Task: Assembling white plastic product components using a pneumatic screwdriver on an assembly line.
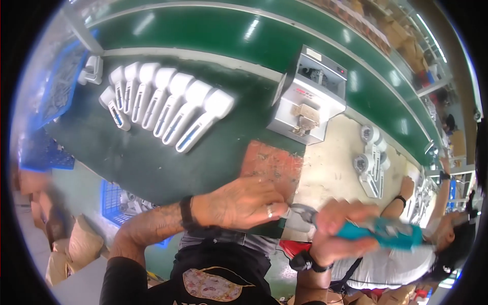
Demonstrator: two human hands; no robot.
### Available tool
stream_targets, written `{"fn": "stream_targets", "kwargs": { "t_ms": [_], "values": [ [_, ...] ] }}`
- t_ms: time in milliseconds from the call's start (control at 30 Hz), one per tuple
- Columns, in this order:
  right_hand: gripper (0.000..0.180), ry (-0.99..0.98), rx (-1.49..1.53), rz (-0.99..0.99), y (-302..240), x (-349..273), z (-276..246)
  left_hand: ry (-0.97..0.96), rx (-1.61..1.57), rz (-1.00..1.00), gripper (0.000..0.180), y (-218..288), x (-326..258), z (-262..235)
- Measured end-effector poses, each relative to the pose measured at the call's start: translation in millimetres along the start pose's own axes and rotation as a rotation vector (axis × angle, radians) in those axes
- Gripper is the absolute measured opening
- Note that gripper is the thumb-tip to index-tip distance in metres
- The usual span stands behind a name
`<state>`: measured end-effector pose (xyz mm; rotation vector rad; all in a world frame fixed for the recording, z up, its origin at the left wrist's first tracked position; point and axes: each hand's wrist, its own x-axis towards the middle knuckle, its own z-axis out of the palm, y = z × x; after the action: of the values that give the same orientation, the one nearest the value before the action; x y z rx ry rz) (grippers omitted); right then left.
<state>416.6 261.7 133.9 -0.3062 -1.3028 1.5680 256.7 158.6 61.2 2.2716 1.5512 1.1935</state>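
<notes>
My right hand [335, 229] is wrapped round a teal-handled tool [376, 235], smeared by motion, so its exact kind is unclear. The tool's grey metal front end [303, 212] points left, toward my left hand [246, 203]. The thumb and fingers of my left hand are pinched on a small pale piece [287, 211] at the tip of the tool; what it is does not show. Both hands are above the near edge of the bench, just in front of a worn red mat [269, 165].
White plastic housings [168, 101] with long slotted handles lie in a row on the green bench [142, 168]. A grey machine [300, 109] stands behind the mat. Grey housings [373, 162] lie right. Blue crates [114, 203] are left; a co-worker [401, 264] is close right.
</notes>
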Motion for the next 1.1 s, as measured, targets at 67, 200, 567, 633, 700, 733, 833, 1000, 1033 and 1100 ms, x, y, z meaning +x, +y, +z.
{"fn": "stream_targets", "kwargs": {
  "t_ms": [67,200,567,633,700,733,833,1000,1033,1100],
  "values": [
    [0.064,0.019,0.057,-0.090,-17,0,-3,0.115,0.039,-0.092,0.033,10,-14,-10],
    [0.063,0.111,0.050,-0.103,-12,-11,-18,0.452,-0.103,-0.766,0.031,4,-39,-37],
    [0.072,0.013,-0.071,-0.009,7,-28,-48,0.458,0.266,-0.825,0.033,-16,-45,-37],
    [0.072,0.059,-0.106,-0.011,8,-30,-46,0.388,0.344,-0.797,0.033,-18,-43,-33],
    [0.072,0.101,-0.135,-0.006,8,-29,-44,0.322,0.433,-0.770,0.036,-18,-42,-30],
    [0.072,0.096,-0.144,-0.013,7,-28,-44,0.322,0.436,-0.773,0.036,-19,-41,-30],
    [0.072,0.090,-0.150,-0.021,9,-27,-46,0.365,0.416,-0.774,0.038,-20,-38,-30],
    [0.072,0.071,-0.153,-0.033,15,-28,-48,0.390,0.403,-0.764,0.039,-25,-39,-27],
    [0.072,0.039,-0.150,-0.035,15,-28,-49,0.393,0.406,-0.763,0.039,-26,-39,-27],
    [0.071,0.004,-0.143,-0.040,15,-28,-49,0.364,0.462,-0.772,0.037,-25,-39,-28]
  ]
}}
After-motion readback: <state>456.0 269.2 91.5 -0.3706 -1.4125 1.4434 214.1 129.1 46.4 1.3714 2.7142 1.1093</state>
